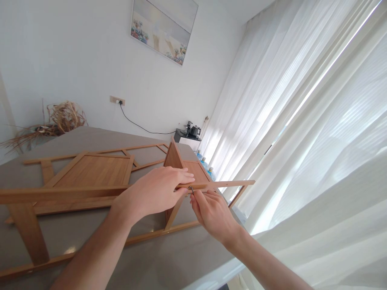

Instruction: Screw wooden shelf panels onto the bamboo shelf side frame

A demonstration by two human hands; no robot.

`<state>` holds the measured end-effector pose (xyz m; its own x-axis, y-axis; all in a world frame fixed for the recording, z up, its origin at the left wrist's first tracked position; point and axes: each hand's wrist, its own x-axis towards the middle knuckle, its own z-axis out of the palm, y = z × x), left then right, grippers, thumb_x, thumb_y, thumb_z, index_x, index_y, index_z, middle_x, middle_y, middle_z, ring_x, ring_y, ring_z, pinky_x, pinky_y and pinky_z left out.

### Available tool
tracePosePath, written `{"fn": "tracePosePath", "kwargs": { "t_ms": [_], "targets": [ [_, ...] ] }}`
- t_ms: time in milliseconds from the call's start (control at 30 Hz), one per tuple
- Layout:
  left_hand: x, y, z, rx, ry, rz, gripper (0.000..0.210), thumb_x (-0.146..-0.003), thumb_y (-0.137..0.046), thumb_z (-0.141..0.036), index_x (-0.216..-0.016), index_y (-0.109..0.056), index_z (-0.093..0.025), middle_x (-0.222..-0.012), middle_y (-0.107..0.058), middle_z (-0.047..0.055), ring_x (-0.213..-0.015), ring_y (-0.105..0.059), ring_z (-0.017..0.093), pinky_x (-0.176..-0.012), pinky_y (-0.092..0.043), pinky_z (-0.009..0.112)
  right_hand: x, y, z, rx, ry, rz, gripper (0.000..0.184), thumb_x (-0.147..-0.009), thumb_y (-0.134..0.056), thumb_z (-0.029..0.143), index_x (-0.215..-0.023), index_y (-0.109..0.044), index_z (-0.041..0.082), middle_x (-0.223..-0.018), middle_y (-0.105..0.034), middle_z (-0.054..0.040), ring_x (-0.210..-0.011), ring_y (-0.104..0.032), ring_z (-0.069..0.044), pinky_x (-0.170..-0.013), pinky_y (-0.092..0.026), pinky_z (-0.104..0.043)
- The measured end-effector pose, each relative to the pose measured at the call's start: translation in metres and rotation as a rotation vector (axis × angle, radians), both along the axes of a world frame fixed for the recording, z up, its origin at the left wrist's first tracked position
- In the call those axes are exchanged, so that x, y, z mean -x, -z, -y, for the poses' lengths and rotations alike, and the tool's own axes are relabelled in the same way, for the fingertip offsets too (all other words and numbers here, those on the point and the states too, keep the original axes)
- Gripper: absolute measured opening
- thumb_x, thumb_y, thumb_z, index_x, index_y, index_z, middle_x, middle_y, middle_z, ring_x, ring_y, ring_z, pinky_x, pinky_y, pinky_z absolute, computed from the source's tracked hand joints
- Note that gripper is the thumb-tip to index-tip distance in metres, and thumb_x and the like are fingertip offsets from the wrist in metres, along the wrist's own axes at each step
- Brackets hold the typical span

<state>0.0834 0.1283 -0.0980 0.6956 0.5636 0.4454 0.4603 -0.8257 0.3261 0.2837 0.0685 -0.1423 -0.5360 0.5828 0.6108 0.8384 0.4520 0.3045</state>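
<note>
A long wooden rail [232, 183] of a partly assembled wooden frame runs across in front of me. My left hand [154, 189] is closed over this rail, thumb below and fingers on top, beside an upright wooden panel [173, 156]. Just to the right, my right hand [211, 211] pinches a small dark hex key [191, 189]. The key's bent end meets the near face of the rail, close to my left fingertips. Whether its tip sits in a bolt is too small to tell. Another wooden panel [196, 172] shows behind the rail.
On the grey-covered table [121, 257] lie another wooden frame [145, 149] and a flat panel [93, 169]. A lower rail [151, 235] crosses near me. Curtains [302, 141] hang at right, near several bottles [211, 173]. A kettle [195, 131] stands at the back; dried stalks [66, 117] lie left.
</note>
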Motion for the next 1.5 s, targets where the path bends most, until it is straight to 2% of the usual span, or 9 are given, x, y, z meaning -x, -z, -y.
{"fn": "tracePosePath", "kwargs": {
  "t_ms": [333, 733, 1133, 1300, 1500],
  "targets": [
    [0.000, 0.000, -0.001, 0.006, 0.017, -0.005, 0.037, -0.093, -0.046, -0.037, -0.124, -0.065, -0.035, -0.132, -0.062, -0.007, -0.130, -0.051, 0.020, -0.107, -0.042, 0.032, 0.000, 0.000, 0.002, -0.033, -0.008, 0.016, 0.026, -0.098, -0.041, 0.014, -0.073, -0.044, 0.021, -0.056, -0.050, 0.0045, -0.048, -0.043, -0.011, -0.051, -0.031, -0.027],
    [0.001, -0.001, 0.000, -0.023, 0.007, -0.020, 0.037, -0.094, -0.043, -0.034, -0.124, -0.065, -0.037, -0.131, -0.063, -0.009, -0.127, -0.055, 0.021, -0.105, -0.043, 0.032, -0.002, -0.008, 0.001, -0.033, -0.020, 0.092, 0.027, -0.094, -0.043, 0.009, -0.070, -0.044, 0.021, -0.058, -0.051, 0.0036, -0.050, -0.040, -0.011, -0.053, -0.031, -0.028],
    [0.001, -0.001, 0.001, -0.015, 0.010, 0.000, 0.035, -0.094, -0.045, -0.035, -0.122, -0.066, -0.037, -0.130, -0.063, -0.008, -0.124, -0.057, 0.021, -0.106, -0.041, 0.031, -0.005, -0.007, 0.002, -0.039, -0.051, 0.107, 0.025, -0.092, -0.044, 0.006, -0.071, -0.047, 0.020, -0.061, -0.053, 0.0021, -0.056, -0.044, -0.013, -0.057, -0.032, -0.028],
    [0.000, 0.000, -0.001, -0.017, 0.019, -0.007, 0.036, -0.094, -0.046, -0.033, -0.124, -0.065, -0.037, -0.133, -0.061, -0.009, -0.128, -0.054, 0.019, -0.106, -0.041, 0.031, -0.004, -0.010, 0.001, -0.063, -0.051, 0.107, 0.026, -0.091, -0.044, 0.005, -0.070, -0.046, 0.020, -0.058, -0.049, 0.0036, -0.051, -0.037, -0.012, -0.053, -0.028, -0.028],
    [0.000, 0.001, -0.001, -0.017, 0.009, -0.013, 0.035, -0.094, -0.046, -0.034, -0.123, -0.065, -0.037, -0.134, -0.061, -0.008, -0.130, -0.052, 0.020, -0.105, -0.042, 0.032, -0.004, -0.011, -0.001, -0.071, -0.068, 0.115, 0.025, -0.092, -0.043, 0.005, -0.071, -0.046, 0.020, -0.059, -0.051, 0.0031, -0.052, -0.038, -0.012, -0.053, -0.028, -0.029]
  ]
}}
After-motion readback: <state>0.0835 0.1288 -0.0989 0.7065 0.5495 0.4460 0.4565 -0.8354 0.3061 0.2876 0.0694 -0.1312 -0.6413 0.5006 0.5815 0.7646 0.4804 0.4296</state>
